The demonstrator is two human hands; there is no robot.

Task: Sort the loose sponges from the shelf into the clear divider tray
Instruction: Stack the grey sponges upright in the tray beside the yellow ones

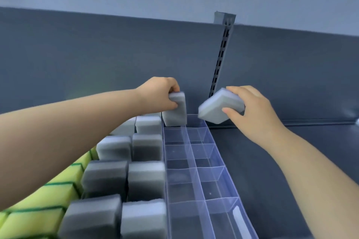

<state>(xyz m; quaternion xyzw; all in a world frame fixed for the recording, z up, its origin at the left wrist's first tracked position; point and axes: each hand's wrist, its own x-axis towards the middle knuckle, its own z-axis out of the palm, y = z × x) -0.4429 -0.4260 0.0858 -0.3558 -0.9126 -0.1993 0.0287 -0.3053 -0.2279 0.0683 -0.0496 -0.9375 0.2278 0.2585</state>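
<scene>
Two pinches show: the left hand (159,94) curls its fingers (174,89) over the top of an upright pale grey foam sponge (175,111), thumb pressed on its near-left face. The right hand (252,114) clamps a tilted grey-and-white foam sponge (217,107) between thumb below and fingers above. Both blocks hang over the far end of the clear plastic divider tray (223,169), the upright one touching or just above its far-left cell. The tilted one hangs above its far-right corner, and the visible cells are bare. Such foam looks light, soft, springy and not slippery, so a gentle squeeze across the broad faces near the top should do. Left of the tray stand stored grey sponges (112,172), then yellow-and-green sponges (58,196), on a dark blue-grey shelf (281,170).
</scene>
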